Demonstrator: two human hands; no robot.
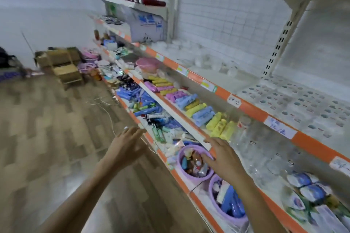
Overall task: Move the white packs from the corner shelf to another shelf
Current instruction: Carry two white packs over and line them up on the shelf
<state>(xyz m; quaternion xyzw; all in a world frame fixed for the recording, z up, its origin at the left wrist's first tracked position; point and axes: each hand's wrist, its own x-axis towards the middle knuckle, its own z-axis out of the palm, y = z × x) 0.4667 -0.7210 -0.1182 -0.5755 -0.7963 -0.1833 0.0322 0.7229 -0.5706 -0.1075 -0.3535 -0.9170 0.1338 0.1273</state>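
Now both hands empty, fingers spread: left hand (126, 145) over floor, right hand (220, 154) above purple bucket (191, 176) w/ small items.

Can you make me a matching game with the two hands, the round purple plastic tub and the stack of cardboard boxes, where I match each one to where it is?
Things:
1. left hand
2. right hand
3. round purple plastic tub
4. stack of brown cardboard boxes

Places:
A. on the lowest shelf, full of small items
B. on the floor at the far end of the room
C. over the wooden floor, fingers spread
D. over the tub, by the shelf edge

Pairs: 1-C, 2-D, 3-A, 4-B
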